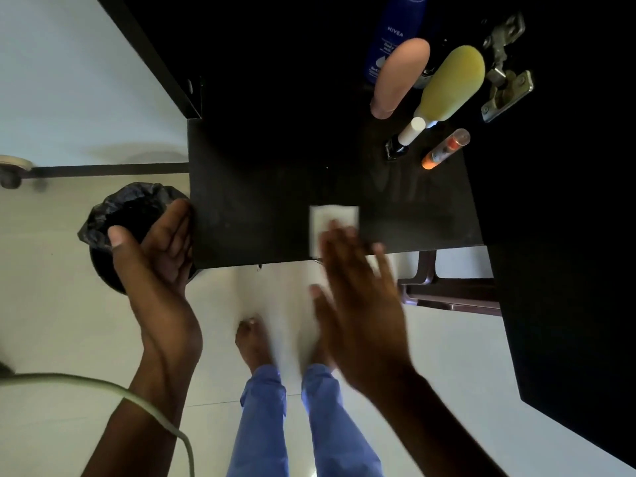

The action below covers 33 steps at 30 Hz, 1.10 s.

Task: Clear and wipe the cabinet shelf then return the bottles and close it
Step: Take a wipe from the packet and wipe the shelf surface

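At the far left, beside the shelf's left edge, a bin lined with a black bag (117, 215) stands on the floor; what lies inside cannot be made out. The left hand (155, 259) is cupped at the shelf's (254, 187) front left corner, palm up, fingers straight and together against the edge, holding nothing — placed, it seems, to catch what gets swept off. Further right, a folded white cloth (332, 218) lies at the shelf's front edge, and the right hand (358, 287), blurred, presses on it with straight, spread fingers.

Wiping looks to be under way, though the clearing seems only partial: at the back right corner of the shelf stand a blue Nivea bottle (395, 32), a peach bottle (401, 75) just beside it, a yellow bottle with a white cap (451, 82), and a small orange bottle (445, 149) nearest the front. A metal hinge (504, 74) shows on the right wall.

By this view, the right side is not yet wiped; arranging the bottles and closing the cabinet are left.
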{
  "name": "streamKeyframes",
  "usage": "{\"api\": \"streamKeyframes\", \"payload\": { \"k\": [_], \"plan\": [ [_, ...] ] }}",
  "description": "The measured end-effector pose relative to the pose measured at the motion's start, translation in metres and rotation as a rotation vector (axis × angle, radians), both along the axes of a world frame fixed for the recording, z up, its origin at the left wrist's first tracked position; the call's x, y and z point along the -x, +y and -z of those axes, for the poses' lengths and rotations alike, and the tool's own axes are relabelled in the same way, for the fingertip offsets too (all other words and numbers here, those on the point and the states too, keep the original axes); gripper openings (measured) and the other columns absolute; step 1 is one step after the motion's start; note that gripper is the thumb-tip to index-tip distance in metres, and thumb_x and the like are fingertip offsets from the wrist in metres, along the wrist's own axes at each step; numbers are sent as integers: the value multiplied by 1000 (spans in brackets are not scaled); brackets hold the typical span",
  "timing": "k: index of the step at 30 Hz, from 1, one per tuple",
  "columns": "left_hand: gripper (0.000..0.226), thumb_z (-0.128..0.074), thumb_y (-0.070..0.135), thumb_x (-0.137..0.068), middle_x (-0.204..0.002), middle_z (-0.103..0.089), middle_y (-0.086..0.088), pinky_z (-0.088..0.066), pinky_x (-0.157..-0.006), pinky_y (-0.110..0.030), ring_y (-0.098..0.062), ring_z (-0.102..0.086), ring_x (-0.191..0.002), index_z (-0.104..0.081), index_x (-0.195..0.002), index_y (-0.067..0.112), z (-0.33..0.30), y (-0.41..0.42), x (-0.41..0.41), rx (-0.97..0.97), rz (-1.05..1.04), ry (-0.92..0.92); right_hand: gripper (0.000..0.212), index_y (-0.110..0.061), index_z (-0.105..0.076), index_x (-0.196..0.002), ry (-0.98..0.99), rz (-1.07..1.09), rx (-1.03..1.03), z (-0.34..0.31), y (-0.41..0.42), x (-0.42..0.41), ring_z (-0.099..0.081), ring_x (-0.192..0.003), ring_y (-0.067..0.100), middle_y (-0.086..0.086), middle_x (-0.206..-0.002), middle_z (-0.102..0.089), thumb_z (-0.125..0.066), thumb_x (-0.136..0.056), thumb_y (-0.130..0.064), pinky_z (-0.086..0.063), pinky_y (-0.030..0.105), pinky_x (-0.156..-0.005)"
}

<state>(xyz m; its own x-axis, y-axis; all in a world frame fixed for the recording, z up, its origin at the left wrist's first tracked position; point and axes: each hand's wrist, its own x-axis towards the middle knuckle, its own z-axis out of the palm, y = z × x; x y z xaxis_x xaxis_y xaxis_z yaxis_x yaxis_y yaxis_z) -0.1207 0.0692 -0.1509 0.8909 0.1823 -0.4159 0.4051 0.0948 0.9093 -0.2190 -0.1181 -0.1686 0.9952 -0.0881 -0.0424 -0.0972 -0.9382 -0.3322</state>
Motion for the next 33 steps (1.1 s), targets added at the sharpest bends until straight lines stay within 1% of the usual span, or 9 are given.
{"api": "streamKeyframes", "payload": {
  "k": [4, 7, 12, 14, 16, 19, 23, 29, 33],
  "plan": [
    [76, -3, 53, -110, -141, -68, 8, -43, -102, -18, 2, -61, -131, -57, -148, 16, -1, 0, 0, 26, -9, 11, 59, -8, -33, -160, -44, 218, 59, 12, -42, 20, -21, -159, 23, 7, -169, -27, -35, -106, -32, -18, 53, -128],
    [75, -4, 53, -110, -141, -68, 8, -41, -108, -22, 1, -60, -133, -58, -148, 16, 0, 0, 1, 34, -16, 3, 61, -6, -33, -159, -47, 303, 70, 15, -32, 18, -21, -159, 25, 9, -169, -28, -33, -107, -37, -15, 53, -129],
    [77, -4, 56, -110, -136, -71, 10, -39, -108, -23, 1, -61, -131, -60, -146, 18, 1, 4, 1, 66, -11, 14, 64, -6, -26, -162, -26, 106, 8, 14, 19, 8, -12, -161, 22, 8, -171, -20, -36, -107, -39, -4, 45, -131],
    [80, -3, 58, -109, -137, -71, 6, -39, -113, -27, -4, -62, -133, -59, -147, 15, 0, 9, 1, 114, 3, 12, 65, -8, -22, -163, 7, -7, 28, 13, 44, 2, -9, -161, 23, 7, -173, -14, -34, -107, -41, -2, 44, -131],
    [84, -3, 60, -107, -141, -69, -2, -37, -121, -34, -12, -61, -136, -56, -148, 8, 1, 15, 0, 193, 16, 10, 67, -9, -17, -164, 29, -108, 85, 13, 68, -8, -7, -161, 24, 7, -173, -11, -29, -108, -44, -2, 45, -130],
    [91, -4, 65, -103, -145, -65, -13, -34, -124, -43, -23, -59, -139, -51, -149, 2, 1, 29, -5, 359, 53, 32, 69, -10, -9, -165, 44, -189, 112, 13, 94, -33, 1, -161, 24, 7, -174, -4, -17, -109, -49, 2, 46, -130],
    [98, -11, 72, -95, -151, -59, -18, -32, -127, -46, -28, -54, -144, -47, -152, 1, 1, 47, -11, 508, 137, 56, 73, -8, -9, -165, 22, -262, 152, 13, 116, -64, -1, -161, 27, 10, -174, -7, -26, -109, -52, 3, 46, -130],
    [95, -2, 68, -101, -147, -63, -16, -39, -123, -45, -26, -57, -141, -50, -149, 2, 6, 48, -14, 462, 137, 60, 70, -5, -13, -164, 27, -266, 168, 3, 106, -100, -4, -161, 27, 14, -173, -9, -22, -110, -49, -2, 47, -129],
    [89, -4, 66, -104, -144, -66, -10, -39, -118, -49, -21, -60, -139, -52, -149, 5, 5, 44, -14, 408, 116, 75, 71, -7, -14, -164, 67, -55, 159, -1, 66, -120, -5, -161, 26, 13, -173, -8, -16, -109, -53, -2, 45, -130]
  ]
}}
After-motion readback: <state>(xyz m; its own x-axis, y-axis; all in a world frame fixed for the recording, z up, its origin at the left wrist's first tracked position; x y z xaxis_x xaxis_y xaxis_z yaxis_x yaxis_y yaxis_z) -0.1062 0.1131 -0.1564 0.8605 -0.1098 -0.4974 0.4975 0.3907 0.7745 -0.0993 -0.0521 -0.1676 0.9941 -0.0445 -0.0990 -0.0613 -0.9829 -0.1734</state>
